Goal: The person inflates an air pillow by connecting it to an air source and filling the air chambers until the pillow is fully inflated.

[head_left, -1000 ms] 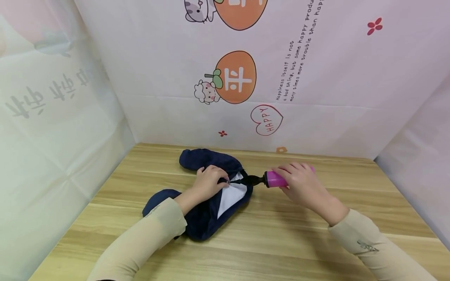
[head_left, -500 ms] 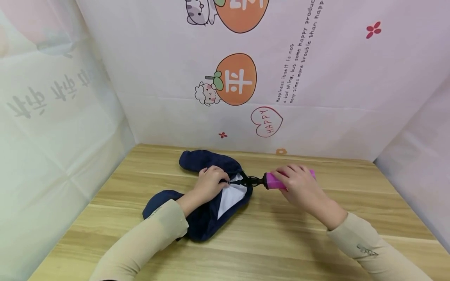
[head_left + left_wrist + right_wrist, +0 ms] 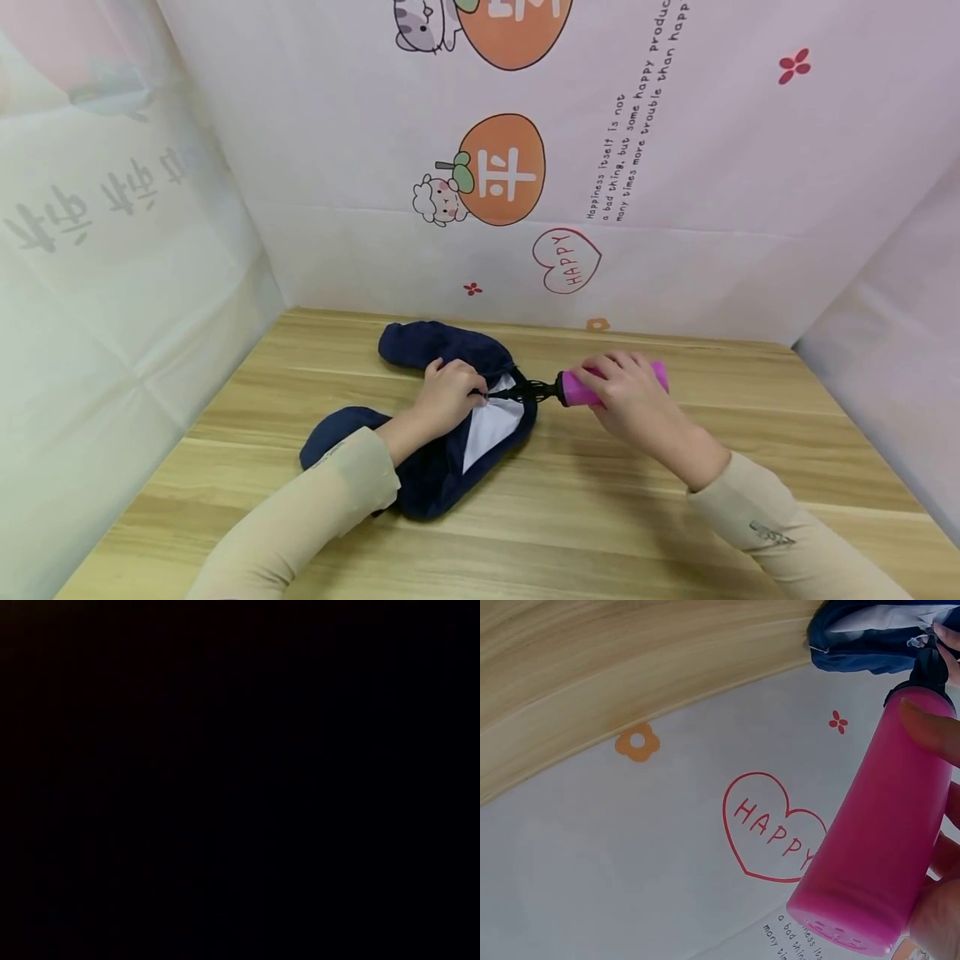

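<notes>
A navy U-shaped neck pillow (image 3: 431, 500) lies on the table, its cover open at the curved end over a white inner bladder (image 3: 491, 429). My left hand (image 3: 444, 400) rests on it and pinches the bladder's valve around the tip of a black nozzle. This nozzle belongs to a pink hand pump (image 3: 576, 389), which my right hand (image 3: 637, 408) grips around its barrel. In the right wrist view the pump (image 3: 874, 825) points at the pillow (image 3: 870, 660), with my thumb (image 3: 934, 735) along its side. The left wrist view is almost black.
The wood-grain table (image 3: 600, 533) reaches back to a white printed cloth wall (image 3: 360, 258). More cloth hangs at the left (image 3: 135, 333) and right (image 3: 885, 333) sides.
The pump and my right hand have shifted slightly left, toward the valve. My left hand keeps its pinch, and the pillow lies almost as before.
</notes>
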{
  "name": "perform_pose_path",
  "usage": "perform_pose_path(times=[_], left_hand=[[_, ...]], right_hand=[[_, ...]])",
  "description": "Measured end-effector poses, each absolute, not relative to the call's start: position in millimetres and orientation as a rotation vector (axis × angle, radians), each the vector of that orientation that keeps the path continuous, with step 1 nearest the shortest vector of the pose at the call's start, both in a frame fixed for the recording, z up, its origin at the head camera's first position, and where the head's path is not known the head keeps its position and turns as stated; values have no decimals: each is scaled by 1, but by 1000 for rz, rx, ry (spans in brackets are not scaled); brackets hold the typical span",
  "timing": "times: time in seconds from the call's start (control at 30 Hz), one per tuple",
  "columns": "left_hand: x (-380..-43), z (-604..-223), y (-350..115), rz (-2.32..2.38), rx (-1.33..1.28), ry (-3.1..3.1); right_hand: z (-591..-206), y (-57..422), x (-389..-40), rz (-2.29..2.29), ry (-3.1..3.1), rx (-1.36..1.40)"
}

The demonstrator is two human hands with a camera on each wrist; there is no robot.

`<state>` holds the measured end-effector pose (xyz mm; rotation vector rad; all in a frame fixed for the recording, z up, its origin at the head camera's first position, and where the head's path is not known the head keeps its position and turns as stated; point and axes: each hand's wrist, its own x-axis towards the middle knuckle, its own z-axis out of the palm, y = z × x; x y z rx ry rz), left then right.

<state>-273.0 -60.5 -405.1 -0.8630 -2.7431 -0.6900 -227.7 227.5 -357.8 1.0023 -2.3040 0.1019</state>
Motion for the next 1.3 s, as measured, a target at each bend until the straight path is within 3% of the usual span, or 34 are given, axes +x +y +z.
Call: perform_pose_path(times=[0.9,1.3], left_hand=[[-274,-403,-69,-568,-768,-2880],[-271,-397,-74,-557,-910,-2745]], right_hand=[[-375,242,-232,157,-2457,934],[-379,248,-236,176,-2495,918]])
